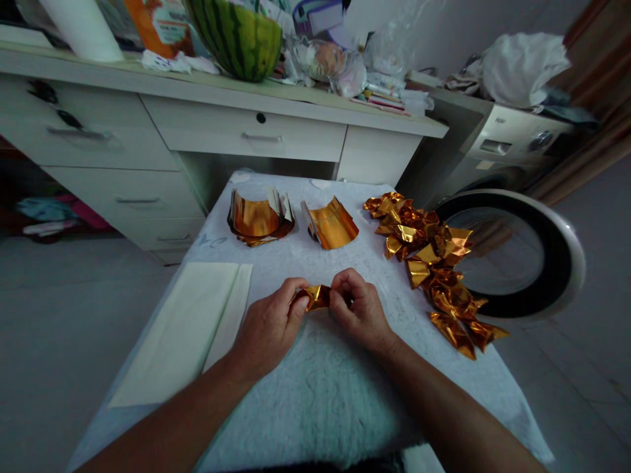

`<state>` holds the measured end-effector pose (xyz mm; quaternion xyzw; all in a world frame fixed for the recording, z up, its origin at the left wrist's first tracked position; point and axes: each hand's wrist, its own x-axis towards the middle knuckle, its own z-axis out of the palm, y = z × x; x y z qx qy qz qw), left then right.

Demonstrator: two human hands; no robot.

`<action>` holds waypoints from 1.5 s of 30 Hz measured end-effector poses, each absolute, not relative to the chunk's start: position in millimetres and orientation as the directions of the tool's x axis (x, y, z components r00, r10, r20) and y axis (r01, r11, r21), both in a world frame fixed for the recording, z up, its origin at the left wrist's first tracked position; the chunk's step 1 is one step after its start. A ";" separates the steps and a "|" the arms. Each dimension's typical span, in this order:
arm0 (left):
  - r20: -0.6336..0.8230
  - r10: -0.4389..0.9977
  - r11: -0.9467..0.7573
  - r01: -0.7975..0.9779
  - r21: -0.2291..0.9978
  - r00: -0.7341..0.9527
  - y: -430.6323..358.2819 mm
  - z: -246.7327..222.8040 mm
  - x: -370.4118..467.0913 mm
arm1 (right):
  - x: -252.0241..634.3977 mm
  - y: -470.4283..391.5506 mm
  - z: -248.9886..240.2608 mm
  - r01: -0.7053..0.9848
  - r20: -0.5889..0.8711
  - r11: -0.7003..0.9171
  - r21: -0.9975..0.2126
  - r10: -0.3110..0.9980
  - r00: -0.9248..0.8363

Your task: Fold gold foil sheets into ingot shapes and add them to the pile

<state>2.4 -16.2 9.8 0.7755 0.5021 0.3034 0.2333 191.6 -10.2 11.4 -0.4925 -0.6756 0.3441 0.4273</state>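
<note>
Between my two hands is a small piece of gold foil paper (318, 297), folded and creased, held just above the cloth-covered table (315, 368). My left hand (276, 318) pinches its left end between thumb and fingers. At the other end, my right hand (359, 309) grips it with the fingertips closed. Beyond my hands lie a curled stack of gold foil sheets (256, 217) and, to its right, a smaller curled stack (335, 223). Several folded gold foil pieces (428, 256) form a heap along the table's right side.
Pale paper sheets (177, 328) lie at the table's left. Behind stands a white drawer desk (211, 128) carrying a cut watermelon (236, 39), plastic bags and a paper roll (83, 29). The open round door (566, 263) of a washing machine (503, 131) borders the right edge.
</note>
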 end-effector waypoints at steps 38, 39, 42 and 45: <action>0.070 0.976 -0.169 0.511 0.843 0.208 -13.3 12.5 -2.5 | 255.5 31.3 26.4 -0.237 0.028 0.174 -0.956 0.855 0.518; 0.068 0.975 -0.171 0.510 0.843 0.213 -13.2 12.3 -2.4 | 259.7 33.7 26.2 -0.232 0.046 0.205 -0.951 0.835 0.548; 0.065 0.972 -0.175 0.512 0.841 0.225 -12.7 12.4 -1.9 | 270.5 39.4 25.4 -0.197 0.102 0.273 -0.941 0.788 0.607; 0.062 0.972 -0.175 0.527 0.831 0.225 -12.4 12.9 -1.4 | 275.2 41.7 24.4 -0.175 0.109 0.270 -0.947 0.780 0.616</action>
